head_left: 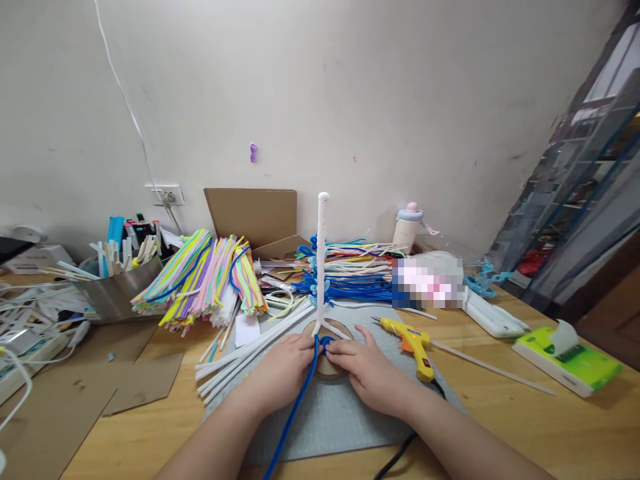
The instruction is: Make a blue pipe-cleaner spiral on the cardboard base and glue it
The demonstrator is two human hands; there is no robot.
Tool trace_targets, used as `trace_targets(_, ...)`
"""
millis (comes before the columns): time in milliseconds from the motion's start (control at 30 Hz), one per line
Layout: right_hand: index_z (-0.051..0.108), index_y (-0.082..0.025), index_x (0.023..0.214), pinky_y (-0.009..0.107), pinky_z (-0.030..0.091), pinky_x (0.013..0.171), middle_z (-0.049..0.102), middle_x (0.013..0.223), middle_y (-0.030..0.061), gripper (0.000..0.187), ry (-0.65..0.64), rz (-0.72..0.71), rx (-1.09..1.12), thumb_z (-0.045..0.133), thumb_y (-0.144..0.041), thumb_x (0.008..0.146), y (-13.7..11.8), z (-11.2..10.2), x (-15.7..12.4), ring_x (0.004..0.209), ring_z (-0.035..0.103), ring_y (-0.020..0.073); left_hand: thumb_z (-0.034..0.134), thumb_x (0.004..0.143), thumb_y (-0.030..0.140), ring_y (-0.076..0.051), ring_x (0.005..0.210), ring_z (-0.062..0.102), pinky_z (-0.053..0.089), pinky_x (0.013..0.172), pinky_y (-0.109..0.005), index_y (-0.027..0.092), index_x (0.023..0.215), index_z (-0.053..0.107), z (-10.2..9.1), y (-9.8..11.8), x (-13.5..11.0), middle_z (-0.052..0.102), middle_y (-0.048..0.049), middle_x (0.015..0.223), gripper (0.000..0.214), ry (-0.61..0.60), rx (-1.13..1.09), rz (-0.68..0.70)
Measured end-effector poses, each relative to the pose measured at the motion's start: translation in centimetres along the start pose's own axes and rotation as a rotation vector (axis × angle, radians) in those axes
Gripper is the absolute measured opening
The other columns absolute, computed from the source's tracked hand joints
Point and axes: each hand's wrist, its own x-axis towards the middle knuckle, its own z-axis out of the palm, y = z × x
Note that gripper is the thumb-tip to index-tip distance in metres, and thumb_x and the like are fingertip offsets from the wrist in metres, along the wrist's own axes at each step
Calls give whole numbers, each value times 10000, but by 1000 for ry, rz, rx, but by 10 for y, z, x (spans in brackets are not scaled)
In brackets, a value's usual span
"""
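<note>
A white wrapped post (321, 260) stands upright on a round cardboard disc (334, 377), with white legs spreading at its foot. Blue looped decorations (314, 290) show along the post's left side. At its foot a blue pipe cleaner (293, 419) is bent into a small coil, its long tail running down toward me. My left hand (281, 375) is closed at the tail beside the coil, fingertips partly hidden. From the other side, my right hand (374, 375) presses its fingertips on the coil against the disc, thumb apart.
A grey mat (320, 433) lies underneath. To the right are a yellow glue gun (413, 340) and a green tissue pack (567, 360). Bundled pastel pipe cleaners (200, 280), white sticks (250, 353) and a metal holder (117, 290) stand left. Blue pipe cleaners (355, 288) lie behind.
</note>
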Motion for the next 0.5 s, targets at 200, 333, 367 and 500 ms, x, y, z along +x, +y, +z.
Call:
trace_targets(200,577,-270,1178,527,-20,1089,591,1231,34,596,-3,-1,-3,382,-4,683,-1,0,1,1174,489,177,395,916,172,-203,995,526,382,911,-342,198,931,641,0,1,0,603,-56,1000,248,25,31,4)
trace_targets(333,588,-261,1152,530,-32,1084,602,1210,41,581,0,-5,1,379,-1,676,0,0,2,1165,492,175,437,889,150,-193,946,532,346,950,-364,197,872,633,0,4,1,596,-40,943,203,28,72,-12)
trace_targets(367,590,-259,1146,531,-30,1084,603,1207,43,575,1,-6,-1,381,-3,676,0,0,1,1161,493,177,441,883,141,-188,935,536,331,966,-370,200,863,632,0,4,2,598,-35,930,200,26,73,-18)
trace_targets(500,583,-262,1145,525,-37,1081,609,1190,36,574,16,-14,-10,379,-5,674,-1,0,1,1154,492,174,425,888,134,-177,972,542,261,1024,-388,232,947,633,1,1,2,620,-19,942,237,33,32,-42)
